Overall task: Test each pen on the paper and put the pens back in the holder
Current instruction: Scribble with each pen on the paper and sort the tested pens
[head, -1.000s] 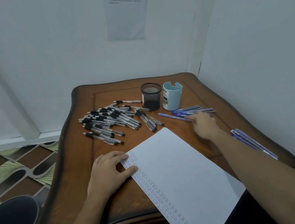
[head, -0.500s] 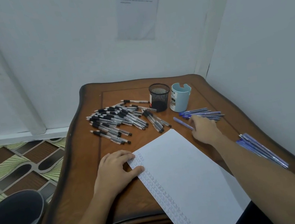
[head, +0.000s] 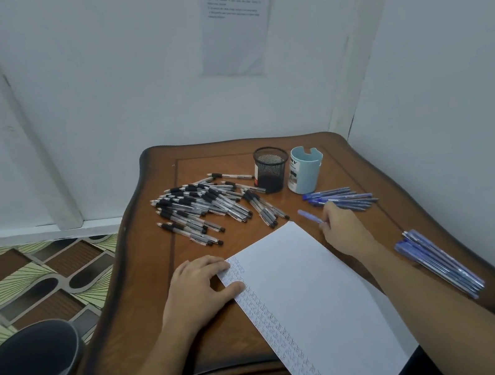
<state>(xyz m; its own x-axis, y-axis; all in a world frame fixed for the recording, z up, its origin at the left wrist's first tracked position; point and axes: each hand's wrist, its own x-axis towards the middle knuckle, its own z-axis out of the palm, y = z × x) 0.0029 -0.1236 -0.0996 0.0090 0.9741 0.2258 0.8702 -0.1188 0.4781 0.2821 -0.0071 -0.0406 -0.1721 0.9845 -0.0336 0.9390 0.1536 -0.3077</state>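
Beside paper (head: 306, 292) corner, right hand (head: 343, 228) pinches blue pen (head: 308, 216).

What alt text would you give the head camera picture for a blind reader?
A person's right hand pinches a blue pen beside a white paper that the left hand presses flat on a wooden table. Behind lie a pile of black pens, a black mesh holder, a pale blue cup and more blue pens.
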